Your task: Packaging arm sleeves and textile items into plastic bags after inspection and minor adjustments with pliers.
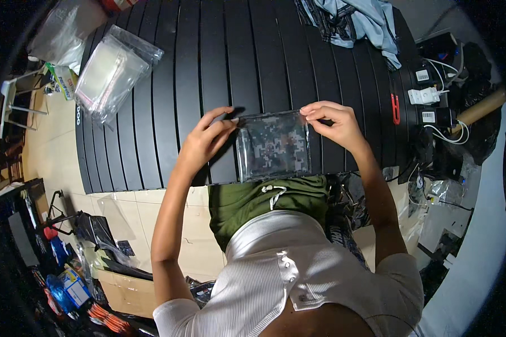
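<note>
Left hand [203, 140]: fingers pinched on the top-left corner of the clear pouch [274, 146], thumb under, index on top.
Right hand [334, 122]: fingers nipped shut on the pouch's top-right corner, at 12 o'clock of its right edge.
Pouch spot: flat on the black slatted surface [168, 84], at its near edge, just in front of the person's green waist.
Pouch make: thin clear plastic, glossy, rectangular, holding a folded camouflage-print cloth in grey, dark green and brownish patches.
Handling, my guess: light, floppy, slippery film; soft contents, nothing fragile; sags if lifted by one corner. Best hold is both top corners or the sealed top strip.
Surface: black, ribbed in long straight slats, hard and matte.
At 10 o'clock of the pouch: stack of empty clear bags [109, 70], crinkly, well apart.
At 1 o'clock: heap of pale blue and striped cloth [357, 22], soft and crumpled, far edge.
At 3 o'clock: white chargers and cables [427, 94] beside the surface.
</note>
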The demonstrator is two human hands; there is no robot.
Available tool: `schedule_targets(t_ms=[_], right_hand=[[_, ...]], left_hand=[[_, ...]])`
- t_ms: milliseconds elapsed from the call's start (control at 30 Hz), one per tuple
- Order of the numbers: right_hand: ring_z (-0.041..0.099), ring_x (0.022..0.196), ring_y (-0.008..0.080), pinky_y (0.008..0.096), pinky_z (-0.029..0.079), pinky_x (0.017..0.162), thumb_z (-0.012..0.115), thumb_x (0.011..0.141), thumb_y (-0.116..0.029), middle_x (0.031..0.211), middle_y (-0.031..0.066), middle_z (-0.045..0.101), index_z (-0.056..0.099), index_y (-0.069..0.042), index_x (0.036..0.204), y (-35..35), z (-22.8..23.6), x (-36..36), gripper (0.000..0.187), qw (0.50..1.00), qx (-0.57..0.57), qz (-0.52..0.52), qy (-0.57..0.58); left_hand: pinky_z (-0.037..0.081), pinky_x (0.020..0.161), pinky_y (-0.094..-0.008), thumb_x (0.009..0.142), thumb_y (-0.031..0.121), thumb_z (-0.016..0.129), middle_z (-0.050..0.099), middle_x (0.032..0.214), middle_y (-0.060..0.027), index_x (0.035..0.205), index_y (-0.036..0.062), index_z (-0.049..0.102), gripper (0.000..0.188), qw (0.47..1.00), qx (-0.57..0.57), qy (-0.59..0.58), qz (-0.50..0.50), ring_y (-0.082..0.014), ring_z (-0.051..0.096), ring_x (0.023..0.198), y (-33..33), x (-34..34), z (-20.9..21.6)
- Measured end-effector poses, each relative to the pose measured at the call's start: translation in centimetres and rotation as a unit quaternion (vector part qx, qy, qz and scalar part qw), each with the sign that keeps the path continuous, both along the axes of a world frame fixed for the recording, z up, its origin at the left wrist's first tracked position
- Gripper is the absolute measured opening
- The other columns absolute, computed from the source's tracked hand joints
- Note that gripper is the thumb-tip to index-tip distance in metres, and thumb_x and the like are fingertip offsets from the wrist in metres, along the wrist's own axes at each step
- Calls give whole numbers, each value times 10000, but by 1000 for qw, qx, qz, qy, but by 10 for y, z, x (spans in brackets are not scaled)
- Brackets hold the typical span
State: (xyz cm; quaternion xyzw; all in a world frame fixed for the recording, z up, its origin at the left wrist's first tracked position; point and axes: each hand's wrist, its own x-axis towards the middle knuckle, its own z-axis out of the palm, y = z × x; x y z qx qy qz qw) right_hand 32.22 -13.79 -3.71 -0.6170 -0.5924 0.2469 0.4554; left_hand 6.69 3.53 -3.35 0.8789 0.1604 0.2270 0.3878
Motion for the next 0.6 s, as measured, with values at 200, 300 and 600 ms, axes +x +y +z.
schedule_targets(t_ms=[200, 300, 600], right_hand=[[633, 852, 201, 261, 517, 720, 617, 689, 87, 950, 127, 631, 620, 6, 806, -2, -1, -4, 142, 996, 34, 14, -77], [633, 851, 204, 262, 516, 723, 619, 690, 80, 962, 123, 628, 618, 6, 802, -5, -3, -3, 134, 995, 39, 17, -93], [622, 887, 209, 292, 528, 740, 605, 703, 55, 1039, 110, 596, 603, 2, 844, -13, -8, -8, 151, 974, 51, 36, -220]], left_hand=[[507, 689, -304, 761, -1, 617, 532, 1165, -127, 907, 13, 603, 147, 997, 66, 20, -38, -257, 603, 886, 5, -4, -3], [519, 653, -318, 774, 47, 615, 530, 1172, -97, 899, 51, 603, 126, 994, 97, 18, -47, -253, 610, 858, 7, -3, -6], [519, 495, -282, 785, 113, 577, 488, 1237, -11, 964, 135, 581, 180, 966, 231, 76, -84, -176, 629, 782, 12, -9, -7]])
